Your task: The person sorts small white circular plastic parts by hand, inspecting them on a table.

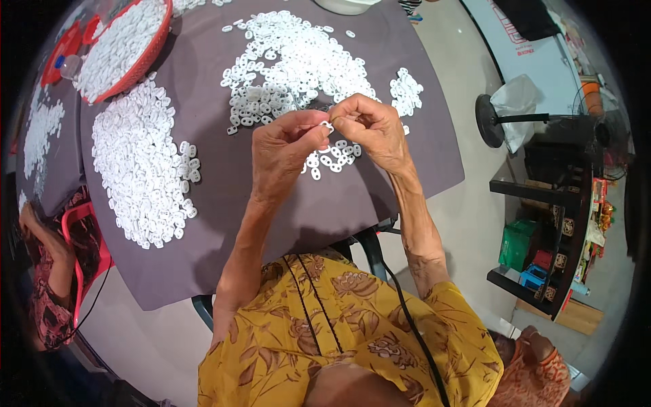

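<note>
My left hand (279, 152) is closed, with thumb and forefinger pinching a small white oval plastic piece (327, 126) that has holes in it. Close against it, the fingers of my right hand (380, 132) are pinched together at the edge of the same piece; whatever thin thing they grip is too small to make out. Both hands are raised over the table. Below them lie several loose white pieces (332, 163). Just beyond, a wide heap of the same pieces (305, 54) spreads out, with a greyer cluster (261, 105) at its near left side.
A grey-brown cloth (224, 169) covers the table. Another heap of white pieces (139, 163) lies left, below a red basket (150, 61) full of them. A small pile (405, 91) sits right. Another person's arm (51, 244) shows far left. Shelves (542, 237) stand right.
</note>
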Motion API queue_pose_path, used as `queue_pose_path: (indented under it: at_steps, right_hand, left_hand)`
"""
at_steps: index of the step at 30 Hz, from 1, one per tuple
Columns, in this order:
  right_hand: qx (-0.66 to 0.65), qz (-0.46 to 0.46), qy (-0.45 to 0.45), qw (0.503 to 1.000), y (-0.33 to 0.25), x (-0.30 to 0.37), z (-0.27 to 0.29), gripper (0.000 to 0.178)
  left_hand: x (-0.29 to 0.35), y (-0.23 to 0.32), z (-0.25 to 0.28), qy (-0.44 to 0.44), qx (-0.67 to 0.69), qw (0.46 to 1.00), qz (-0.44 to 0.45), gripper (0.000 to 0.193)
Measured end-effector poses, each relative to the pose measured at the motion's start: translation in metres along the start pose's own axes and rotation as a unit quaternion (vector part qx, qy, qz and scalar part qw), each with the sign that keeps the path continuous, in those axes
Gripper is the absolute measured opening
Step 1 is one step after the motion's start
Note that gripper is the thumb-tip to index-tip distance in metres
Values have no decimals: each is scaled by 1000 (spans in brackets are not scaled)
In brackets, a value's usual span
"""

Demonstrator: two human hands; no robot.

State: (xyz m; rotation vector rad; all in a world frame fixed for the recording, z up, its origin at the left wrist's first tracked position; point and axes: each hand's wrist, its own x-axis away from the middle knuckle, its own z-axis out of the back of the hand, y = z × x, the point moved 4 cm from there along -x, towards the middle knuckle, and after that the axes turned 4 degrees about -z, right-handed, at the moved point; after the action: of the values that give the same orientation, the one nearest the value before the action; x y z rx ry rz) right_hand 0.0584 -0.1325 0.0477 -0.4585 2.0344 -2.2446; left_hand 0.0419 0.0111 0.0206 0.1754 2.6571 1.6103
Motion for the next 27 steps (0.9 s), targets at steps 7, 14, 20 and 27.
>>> queue_pose_path:
  at_steps: [7,14,20,27]
  right_hand:
    - [25,-12,10,1000,2,-2,-1,6]
    - [25,-16,3,1000,6,-5,-4,7]
    - [-33,1,16,999,15,-5,-2,9]
    - [-2,-25,38,999,9,1,-9,7]
  left_hand:
    - [0,0,3,14,-27,1000,1,19]
    - [-1,-7,7,14,-27,999,-9,18]
    - [-5,-5,6,18,8,1000,11,21]
    - [-4,-4,7,34,6,999,16,20]
